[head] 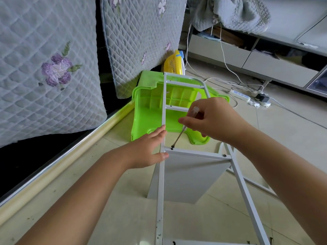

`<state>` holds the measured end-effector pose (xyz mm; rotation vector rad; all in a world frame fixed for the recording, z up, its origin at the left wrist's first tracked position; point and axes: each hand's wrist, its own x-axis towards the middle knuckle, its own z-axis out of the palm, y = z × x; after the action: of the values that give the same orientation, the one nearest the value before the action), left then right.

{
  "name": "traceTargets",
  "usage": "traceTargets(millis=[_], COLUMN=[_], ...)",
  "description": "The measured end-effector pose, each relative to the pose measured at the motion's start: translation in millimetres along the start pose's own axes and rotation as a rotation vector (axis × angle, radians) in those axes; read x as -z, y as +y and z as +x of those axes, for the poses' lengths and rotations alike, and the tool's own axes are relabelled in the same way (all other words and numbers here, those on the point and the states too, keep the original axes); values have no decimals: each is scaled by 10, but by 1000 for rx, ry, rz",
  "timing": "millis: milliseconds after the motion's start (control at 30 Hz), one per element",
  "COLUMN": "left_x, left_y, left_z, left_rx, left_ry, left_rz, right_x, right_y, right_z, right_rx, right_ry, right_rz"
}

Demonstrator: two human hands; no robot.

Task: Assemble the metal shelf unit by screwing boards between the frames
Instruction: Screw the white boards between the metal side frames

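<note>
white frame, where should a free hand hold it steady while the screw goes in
Grip the left upright of the white frame from its outer left side, just above the crossbar being screwed, where the left hand rests now. The upright is slim and bare there, and that side stays out of the screwdriver's way.

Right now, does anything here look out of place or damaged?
Yes: the green plastic stool lies tipped on its side behind the white metal frame, its ribbed underside showing. The frame's left post has dark chips or specks near its bottom end.
</note>
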<state>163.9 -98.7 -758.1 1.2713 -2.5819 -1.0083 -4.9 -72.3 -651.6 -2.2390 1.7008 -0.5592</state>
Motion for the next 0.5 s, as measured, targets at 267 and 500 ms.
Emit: traceTargets(millis=[267, 500], left_x=[48, 73], left_y=[-26, -26], left_z=[-4, 26], left_rx=[12, 19], left_ry=[-26, -43], left_rz=[20, 25], right_x=[91, 219], right_y=[-187, -224], right_z=[60, 25], right_rx=[-51, 150], right_ry=[-206, -377], right_rz=[-277, -356])
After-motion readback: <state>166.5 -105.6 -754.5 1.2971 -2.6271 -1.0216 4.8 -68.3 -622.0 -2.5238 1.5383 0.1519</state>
